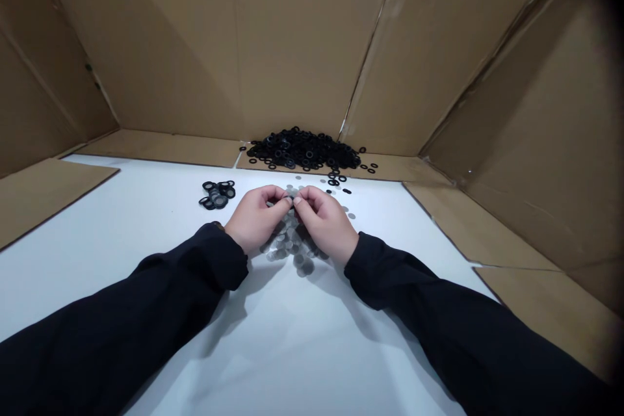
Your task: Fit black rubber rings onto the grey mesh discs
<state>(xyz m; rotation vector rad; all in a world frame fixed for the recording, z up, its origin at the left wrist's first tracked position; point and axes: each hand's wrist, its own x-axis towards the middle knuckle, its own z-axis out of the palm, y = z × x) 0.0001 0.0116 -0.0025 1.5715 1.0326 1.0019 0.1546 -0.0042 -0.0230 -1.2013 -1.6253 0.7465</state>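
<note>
My left hand (258,216) and my right hand (327,220) meet above the middle of the white table, thumbs and fingertips pinched together. Between the thumb tips is a small dark piece, seemingly a black ring (291,199), mostly covered by the fingers. Beneath and between both hands lies a loose heap of thin grey discs (291,237), partly hidden by them. Left of my left hand sits a small cluster of black rings with grey discs inside them (218,195).
A large pile of black rings (305,149) rests on a cardboard strip against the back cardboard wall (312,45). Several stray rings (334,181) lie in front of it. Cardboard walls enclose the white table (312,338) at left, back and right.
</note>
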